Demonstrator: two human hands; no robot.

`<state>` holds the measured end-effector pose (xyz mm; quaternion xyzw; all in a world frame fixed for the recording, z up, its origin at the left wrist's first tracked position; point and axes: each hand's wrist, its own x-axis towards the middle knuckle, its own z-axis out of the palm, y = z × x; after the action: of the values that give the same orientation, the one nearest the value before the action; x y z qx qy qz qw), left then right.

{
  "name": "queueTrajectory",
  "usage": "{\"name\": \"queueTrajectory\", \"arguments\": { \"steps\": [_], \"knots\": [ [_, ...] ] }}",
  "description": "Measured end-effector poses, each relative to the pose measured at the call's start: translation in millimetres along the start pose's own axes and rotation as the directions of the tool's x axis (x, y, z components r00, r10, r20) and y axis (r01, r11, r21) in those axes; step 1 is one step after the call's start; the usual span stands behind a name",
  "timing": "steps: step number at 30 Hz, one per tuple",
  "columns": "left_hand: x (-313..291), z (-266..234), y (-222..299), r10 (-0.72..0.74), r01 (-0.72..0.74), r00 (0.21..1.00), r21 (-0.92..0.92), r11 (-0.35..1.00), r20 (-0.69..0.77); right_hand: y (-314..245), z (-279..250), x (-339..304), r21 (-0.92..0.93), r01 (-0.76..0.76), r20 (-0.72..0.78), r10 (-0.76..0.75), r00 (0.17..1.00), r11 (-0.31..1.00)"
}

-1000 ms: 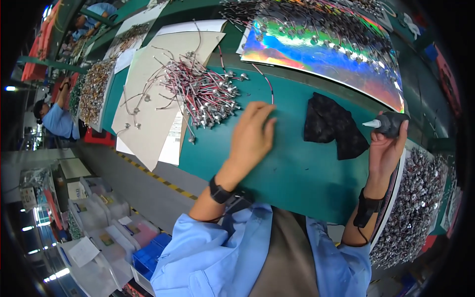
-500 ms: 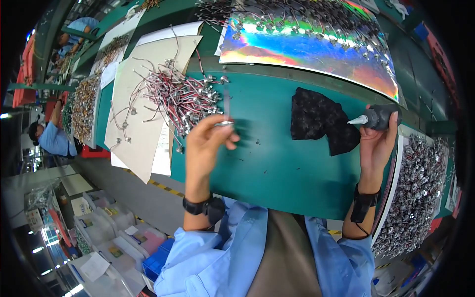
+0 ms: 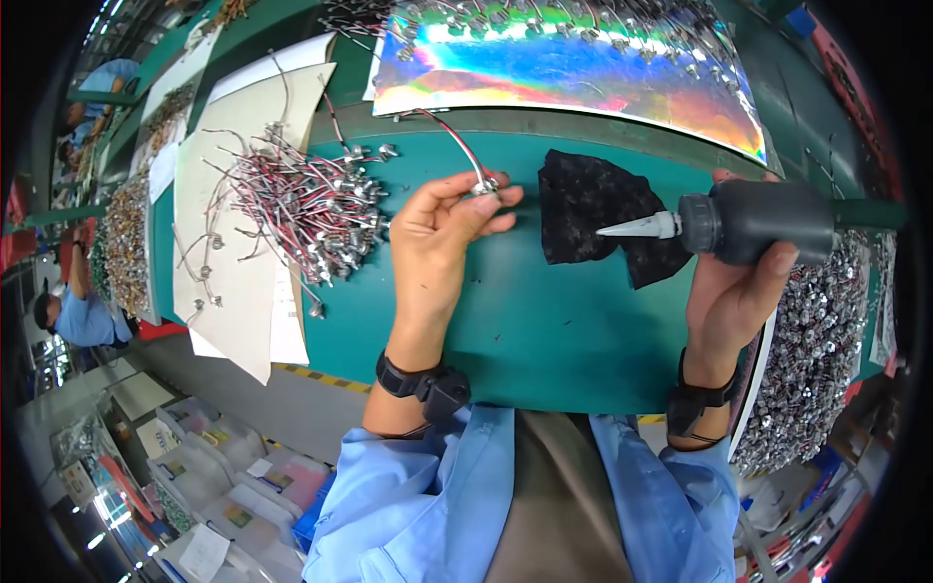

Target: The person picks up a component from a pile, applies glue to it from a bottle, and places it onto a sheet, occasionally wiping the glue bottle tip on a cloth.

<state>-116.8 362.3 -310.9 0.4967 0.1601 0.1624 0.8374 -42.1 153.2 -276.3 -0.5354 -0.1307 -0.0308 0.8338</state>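
Note:
Between thumb and fingers, my left hand point(image 3: 442, 228) pinches a small round metal component with red and white wires point(image 3: 483, 185); its wires curve up and to the left. My right hand point(image 3: 731, 301) grips a black squeeze bottle point(image 3: 768, 222) lying on its side, its pale tapered nozzle point(image 3: 637, 227) pointing left toward my left hand, with a gap between. Below the nozzle, a crumpled black cloth point(image 3: 593, 204) lies on the green table point(image 3: 544, 340). Left of my left hand is a pile of similar wired components point(image 3: 311, 204), partly on beige cardboard point(image 3: 219, 282).
A shiny rainbow-reflecting sheet point(image 3: 554, 83) at the back carries rows of wired components. Many metal components point(image 3: 807, 360) crowd a board at the right. Clear plastic bins point(image 3: 219, 457) stand at lower left. A person in blue point(image 3: 87, 306) sits at far left.
My left hand has moved right and up, away from the pile, with a wired component now plainly in its fingers. My right hand has brought the bottle closer, nozzle still pointing left.

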Motion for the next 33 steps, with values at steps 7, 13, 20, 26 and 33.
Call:
{"name": "queueTrajectory", "arguments": {
  "steps": [7, 13, 20, 26, 33],
  "knots": [
    [-11.4, 2.3, -16.1, -0.04, 0.033, 0.998, 0.133, 0.991, 0.053, 25.4, 4.2, -15.6, -0.186, 0.068, -0.022, -0.074, 0.997, 0.98],
    [-14.2, 5.3, -22.4, -0.071, 0.059, 0.993, 0.119, 0.991, 0.096, 29.9, 12.0, -21.3, -0.339, 0.117, 0.022, -0.116, 0.993, 0.934],
    [-15.1, 4.7, -27.4, -0.058, 0.041, 0.991, 0.139, 0.989, 0.124, 32.6, 11.2, -24.8, -0.363, 0.135, -0.009, -0.149, 0.989, 0.922],
    [-15.4, 3.1, -28.1, -0.055, 0.038, 0.986, 0.114, 0.993, 0.154, 33.0, 10.8, -25.6, -0.43, 0.212, 0.061, -0.206, 0.977, 0.877],
    [-15.7, 2.4, -29.8, -0.03, 0.017, 0.985, 0.078, 0.997, 0.169, 35.2, 8.7, -25.4, -0.426, 0.266, 0.118, -0.238, 0.964, 0.865]
  ]
}}
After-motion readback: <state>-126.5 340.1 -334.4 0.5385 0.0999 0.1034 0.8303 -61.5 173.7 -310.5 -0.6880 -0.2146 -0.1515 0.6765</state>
